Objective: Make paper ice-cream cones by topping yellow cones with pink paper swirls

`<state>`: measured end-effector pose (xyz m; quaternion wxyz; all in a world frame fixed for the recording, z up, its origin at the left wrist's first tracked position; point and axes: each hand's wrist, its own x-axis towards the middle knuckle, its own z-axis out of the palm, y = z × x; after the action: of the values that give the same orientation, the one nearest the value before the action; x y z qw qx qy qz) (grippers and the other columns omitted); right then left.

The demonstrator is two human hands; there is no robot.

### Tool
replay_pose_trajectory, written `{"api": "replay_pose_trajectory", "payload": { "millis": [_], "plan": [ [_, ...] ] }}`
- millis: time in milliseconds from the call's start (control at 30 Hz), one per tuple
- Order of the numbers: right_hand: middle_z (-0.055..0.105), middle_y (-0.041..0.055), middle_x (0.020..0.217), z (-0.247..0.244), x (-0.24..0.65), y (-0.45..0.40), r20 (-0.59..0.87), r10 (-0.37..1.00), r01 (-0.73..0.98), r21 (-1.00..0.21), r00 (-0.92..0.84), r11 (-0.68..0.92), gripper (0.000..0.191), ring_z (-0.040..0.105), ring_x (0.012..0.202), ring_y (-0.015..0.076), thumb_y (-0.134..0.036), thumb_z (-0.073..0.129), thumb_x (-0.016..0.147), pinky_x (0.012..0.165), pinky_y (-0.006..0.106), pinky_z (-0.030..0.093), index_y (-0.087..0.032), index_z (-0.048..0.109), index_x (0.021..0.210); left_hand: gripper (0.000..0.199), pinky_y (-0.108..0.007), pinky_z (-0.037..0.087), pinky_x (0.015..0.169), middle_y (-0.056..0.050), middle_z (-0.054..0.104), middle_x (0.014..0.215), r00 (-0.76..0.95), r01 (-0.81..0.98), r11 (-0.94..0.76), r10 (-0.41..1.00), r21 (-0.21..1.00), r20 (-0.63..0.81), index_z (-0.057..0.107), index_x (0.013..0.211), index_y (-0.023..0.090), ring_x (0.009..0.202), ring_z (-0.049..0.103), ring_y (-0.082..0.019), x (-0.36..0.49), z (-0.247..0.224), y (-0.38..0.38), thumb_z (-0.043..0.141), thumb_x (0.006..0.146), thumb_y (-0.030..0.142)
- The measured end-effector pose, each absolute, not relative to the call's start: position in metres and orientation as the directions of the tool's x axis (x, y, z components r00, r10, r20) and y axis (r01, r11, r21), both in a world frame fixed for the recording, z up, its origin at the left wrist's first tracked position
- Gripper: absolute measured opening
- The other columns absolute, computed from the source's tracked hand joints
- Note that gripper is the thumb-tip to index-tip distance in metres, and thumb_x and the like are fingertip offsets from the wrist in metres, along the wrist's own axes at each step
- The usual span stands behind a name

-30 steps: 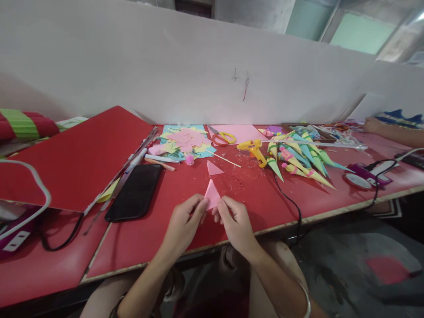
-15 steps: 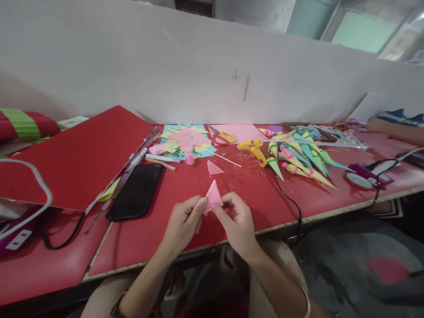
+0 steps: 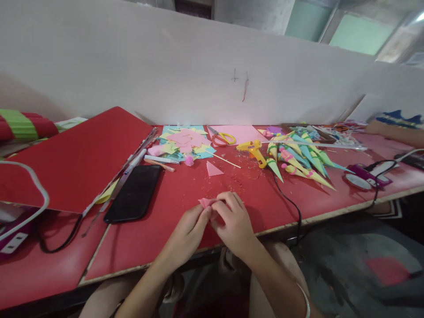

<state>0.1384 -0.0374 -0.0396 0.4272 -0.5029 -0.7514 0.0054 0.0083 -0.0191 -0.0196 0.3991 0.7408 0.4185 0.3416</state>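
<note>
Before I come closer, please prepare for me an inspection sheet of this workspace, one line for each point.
Surface: red table, small scraps scattered on it.
Things in hand: a pink paper piece, bent; a pink paper triangle lies beyond it.
Clutter: phone, paper cuttings, scissors, yellow glue gun, heaped cones.
Hands: left hand and right hand both pinch the paper piece.
Cables: black cable runs from near the glue gun over the front edge; white cable loops at far left.
Surroundings: pale partition behind; another person's forearm at far right.
</note>
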Motion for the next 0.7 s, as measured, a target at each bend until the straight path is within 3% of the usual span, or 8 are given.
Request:
{"api": "replay_pose_trajectory", "payload": {
  "millis": [200,333,467,700],
  "plan": [
    [0.049,0.0046,0.095,-0.030,0.144,-0.040,0.543,0.835,0.471,-0.716,-0.089,0.516,0.021,0.048,0.093,0.0171,-0.014,0.056,0.071,0.083,0.030,0.041,-0.019,0.054,0.091,0.021,-0.023,0.043,0.066,-0.002,0.063,0.075,0.408,0.442,-0.353,0.898,0.825,0.165,0.058,0.080,0.017,0.070,0.057,-0.016,0.006,-0.018,-0.009,0.038,0.081,0.025],
    [0.050,0.0046,0.098,-0.026,0.147,-0.038,0.485,0.873,0.346,-0.812,-0.049,0.471,0.026,0.049,0.097,0.0160,-0.018,0.054,0.077,0.089,0.031,0.039,-0.021,0.056,0.103,0.016,-0.021,0.036,0.052,0.002,0.053,0.058,0.459,0.512,-0.397,0.876,0.762,0.148,0.050,0.062,0.017,0.055,0.047,-0.013,0.005,-0.021,-0.009,0.041,0.074,0.023],
    [0.053,0.0023,0.088,-0.026,0.147,-0.037,0.377,0.915,0.201,-0.895,-0.143,0.399,0.015,0.054,0.085,0.0129,-0.023,0.054,0.080,0.078,0.025,0.044,-0.021,0.064,0.091,0.025,-0.018,0.026,0.045,0.006,0.037,0.051,0.540,0.486,-0.431,0.832,0.760,0.127,0.038,0.050,0.017,0.049,0.034,-0.008,0.006,-0.025,-0.011,0.044,0.073,0.024],
    [0.056,-0.0009,0.068,-0.029,0.144,-0.035,0.360,0.933,0.064,-0.931,0.003,0.360,0.005,0.054,0.065,0.0110,-0.018,0.060,0.073,0.061,0.022,0.042,-0.018,0.061,0.067,0.020,-0.020,0.039,0.054,0.000,0.058,0.061,0.562,0.436,-0.308,0.827,0.846,0.012,0.058,0.064,0.014,0.057,0.052,-0.012,0.005,-0.025,-0.013,0.050,0.075,0.028]
  ]
}}
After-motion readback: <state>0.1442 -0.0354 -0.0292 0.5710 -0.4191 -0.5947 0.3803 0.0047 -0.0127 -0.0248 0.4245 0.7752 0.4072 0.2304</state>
